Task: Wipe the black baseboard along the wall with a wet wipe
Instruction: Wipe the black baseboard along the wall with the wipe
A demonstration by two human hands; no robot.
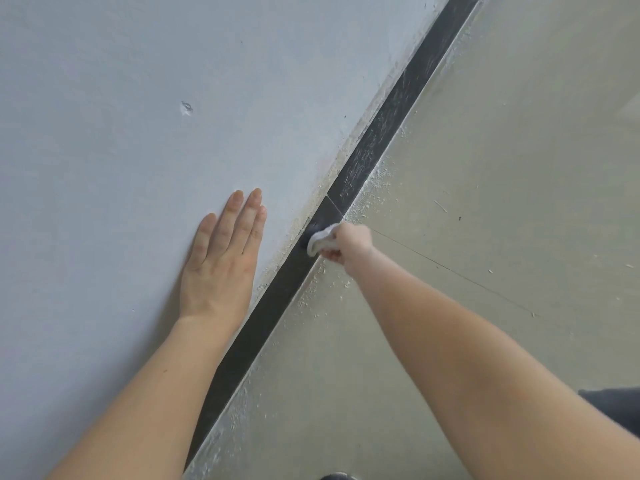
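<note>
The pale grey wall (121, 98) fills the left and upper left of the frame, with one small chipped mark (187, 108) in its paint. My left grip (221, 261) lies flat against this wall at centre left. Its fingers are straight and close together, pointing towards the top of the frame, and it holds nothing.

The black baseboard (377, 133) runs as a narrow diagonal band from the bottom edge, left of centre, to the upper right corner, between the wall and the floor. A thin joint line (334, 204) crosses it near the centre.

Just below that joint, my right grip (349, 245) has its fingers curled around a crumpled white wet wipe (320, 239) and presses it against the baseboard. Above the wipe, towards the upper right, the band is streaked with pale dust. Below it, towards the lower left, the band looks evenly dark.

The beige floor (502, 168) takes up the right side, with white flecks (377, 178) scattered along its edge beside the baseboard. A piece of dark fabric (616, 407) shows at the lower right edge.
</note>
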